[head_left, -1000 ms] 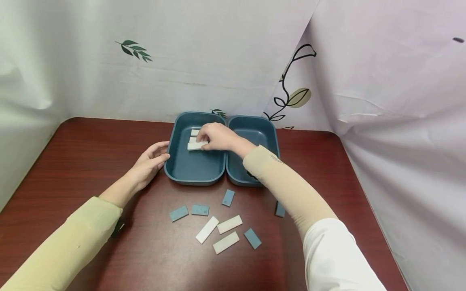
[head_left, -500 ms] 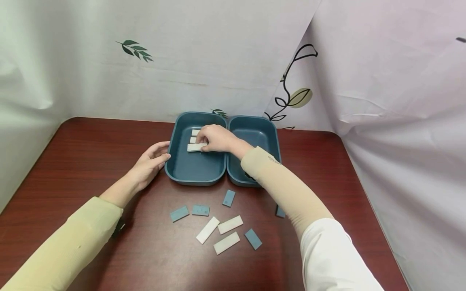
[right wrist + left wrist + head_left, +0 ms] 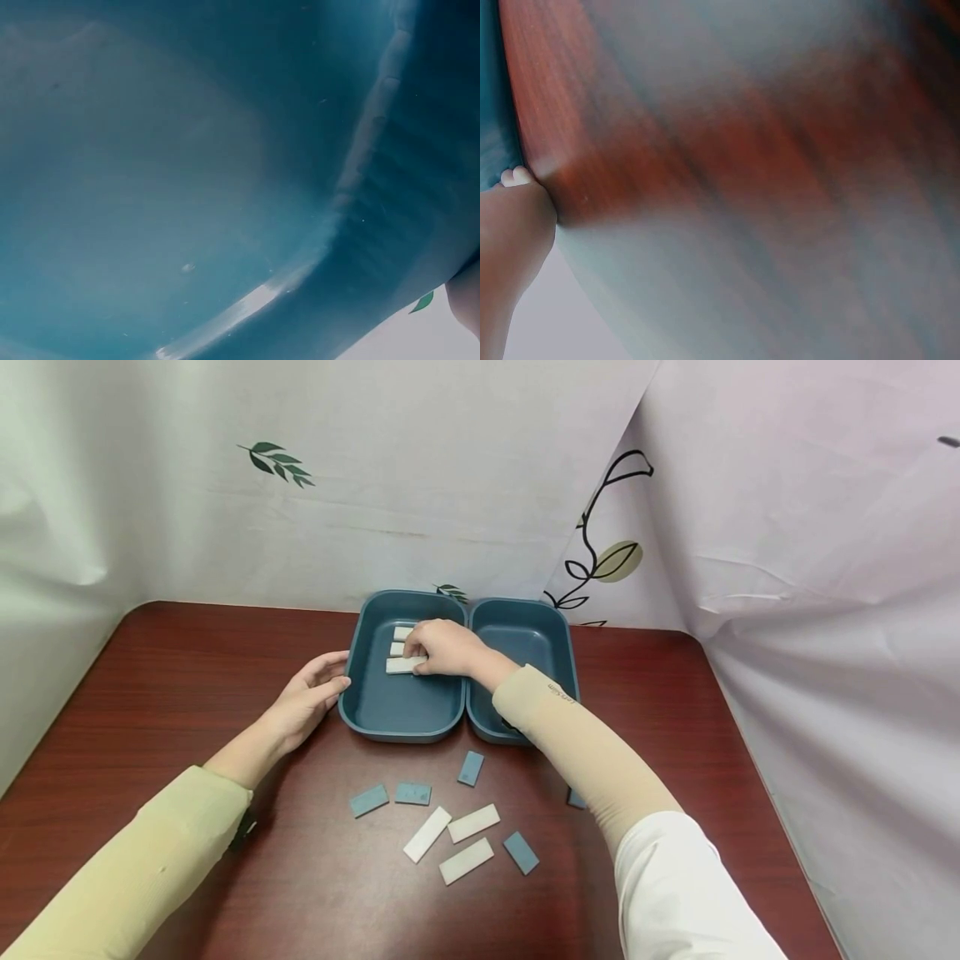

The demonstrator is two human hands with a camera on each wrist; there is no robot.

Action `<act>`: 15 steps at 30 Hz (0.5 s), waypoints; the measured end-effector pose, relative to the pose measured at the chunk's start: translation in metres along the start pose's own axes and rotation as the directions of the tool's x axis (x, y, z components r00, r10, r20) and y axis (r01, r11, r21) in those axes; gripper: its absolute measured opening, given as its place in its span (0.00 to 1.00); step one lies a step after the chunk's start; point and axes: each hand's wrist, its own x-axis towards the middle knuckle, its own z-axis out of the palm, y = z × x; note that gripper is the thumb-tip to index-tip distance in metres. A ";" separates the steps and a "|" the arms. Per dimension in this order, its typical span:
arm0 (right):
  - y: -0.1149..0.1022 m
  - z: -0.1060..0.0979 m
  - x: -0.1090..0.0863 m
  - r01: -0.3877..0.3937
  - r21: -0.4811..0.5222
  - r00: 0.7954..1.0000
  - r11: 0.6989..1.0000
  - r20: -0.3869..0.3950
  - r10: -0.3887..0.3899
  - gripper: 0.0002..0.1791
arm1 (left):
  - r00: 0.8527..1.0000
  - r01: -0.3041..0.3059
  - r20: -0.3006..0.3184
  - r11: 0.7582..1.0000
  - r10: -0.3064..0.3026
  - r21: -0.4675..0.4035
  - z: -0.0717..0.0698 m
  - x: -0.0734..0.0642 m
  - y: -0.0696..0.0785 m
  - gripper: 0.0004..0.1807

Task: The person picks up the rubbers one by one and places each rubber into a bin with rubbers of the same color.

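Observation:
Two blue rectangular trays stand side by side at the back of the table. My right hand (image 3: 450, 647) reaches into the left tray (image 3: 397, 732) and pinches the right end of a white rectangular tile (image 3: 400, 666) between thumb and fingers. Just behind it, two more white tiles (image 3: 402, 633) lie in a column, partly hidden by the fingers. My left hand (image 3: 303, 693) rests against the outer left wall of that tray, its thumb at the rim. In the left wrist view, fingertips (image 3: 517, 176) show beside the blue wall. The right wrist view looks into the right tray (image 3: 150, 187).
In front of the trays lie three white tiles (image 3: 467, 861) and several blue tiles (image 3: 521, 852). One blue tile (image 3: 577, 798) is partly covered by the right forearm. A white printed curtain (image 3: 375, 527) hangs behind the dark red wooden table (image 3: 225, 668).
My right hand has shifted very slightly toward the front with the white tile in its fingers. The left hand stays at the tray's wall.

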 end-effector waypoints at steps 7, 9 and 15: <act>-0.001 0.002 0.001 -0.017 -0.017 1.000 1.000 0.008 0.017 0.15 | 1.000 -0.013 0.004 1.000 0.013 -0.001 0.000 0.000 -0.001 0.19; -0.001 0.002 0.001 -0.020 -0.024 1.000 1.000 0.009 0.020 0.16 | 1.000 -0.014 0.004 1.000 0.014 -0.004 0.000 0.000 -0.001 0.20; -0.002 0.001 0.000 -0.022 -0.034 1.000 0.999 0.011 0.023 0.15 | 1.000 -0.005 0.002 1.000 0.005 -0.009 -0.001 0.000 -0.001 0.20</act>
